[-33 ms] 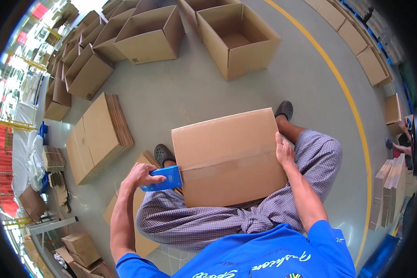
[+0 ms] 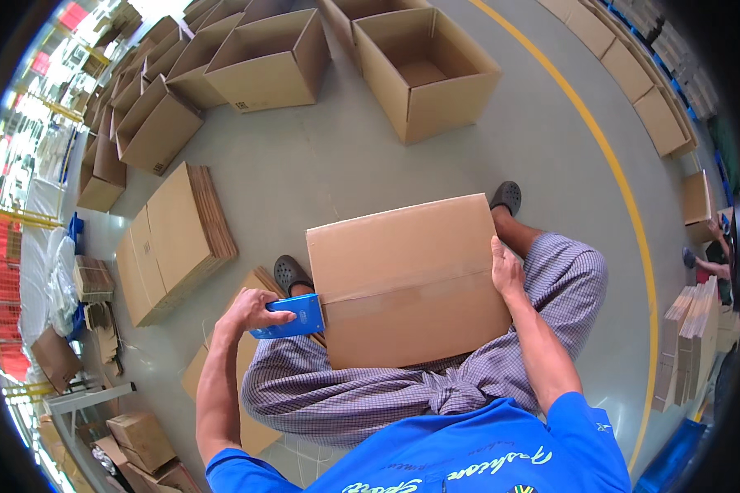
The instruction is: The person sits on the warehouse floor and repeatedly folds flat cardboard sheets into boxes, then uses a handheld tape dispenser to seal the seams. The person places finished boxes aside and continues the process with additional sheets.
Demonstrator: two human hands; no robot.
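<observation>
A closed brown cardboard box (image 2: 411, 320) rests between my bent legs, with a strip of clear tape (image 2: 411, 286) running across its middle seam. My left hand (image 2: 259, 311) is closed around a blue tape dispenser (image 2: 296, 317), which meets the box's left edge at the end of that seam. The thumb lies over the dispenser's top face. My right hand (image 2: 507, 268) grips the box by its right edge, thumb side up; the fingertips are hidden behind the side.
Open cardboard boxes (image 2: 444, 111) stand in a curve at the far side. Flattened cartons (image 2: 173, 234) are stacked at the left, and more (image 2: 251, 361) lie beside my left leg. A yellow floor line (image 2: 625, 181) curves along the right, near leaning cartons (image 2: 691, 345) and another person's arm (image 2: 711, 267).
</observation>
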